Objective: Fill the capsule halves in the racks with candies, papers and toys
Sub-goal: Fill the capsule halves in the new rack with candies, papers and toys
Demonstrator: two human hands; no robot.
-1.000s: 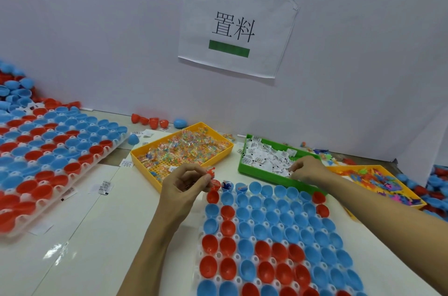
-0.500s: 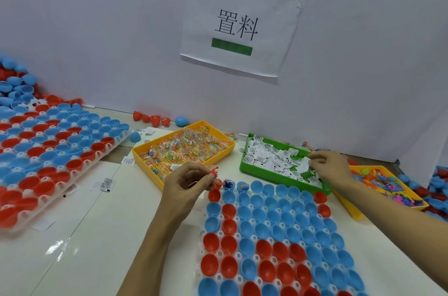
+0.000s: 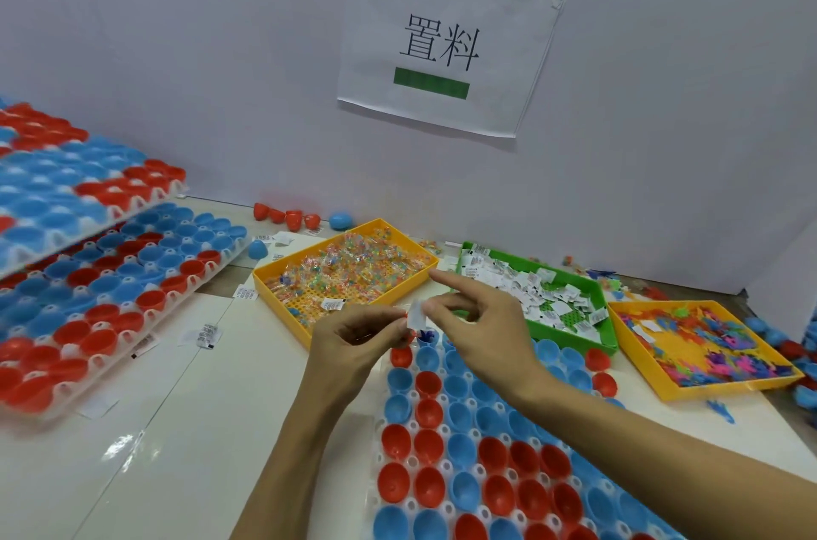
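Observation:
A white rack [image 3: 380, 429] of red and blue capsule halves lies in front of me. Both hands hover over its far left corner. My right hand [image 3: 482, 329] pinches a small white paper [image 3: 416, 314] between thumb and middle finger, with the index finger pointing out. My left hand [image 3: 353, 338] meets it, fingers curled with something small pinched at the fingertips; what it is I cannot make out. A blue toy [image 3: 426, 335] sits in a far-row capsule half just below the paper. Behind stand a yellow candy tray [image 3: 270, 289], a green paper tray [image 3: 570, 342] and a yellow toy tray [image 3: 725, 391].
Two stacked racks of red and blue halves [image 3: 88, 274] fill the left side. Loose halves [image 3: 287, 216] lie along the white wall. Stray papers [image 3: 205, 336] dot the white table between the racks. More loose halves [image 3: 800, 362] sit at the far right.
My right hand left the green tray with a paper and came left to meet my left hand over the rack's far corner. The view shifted closer.

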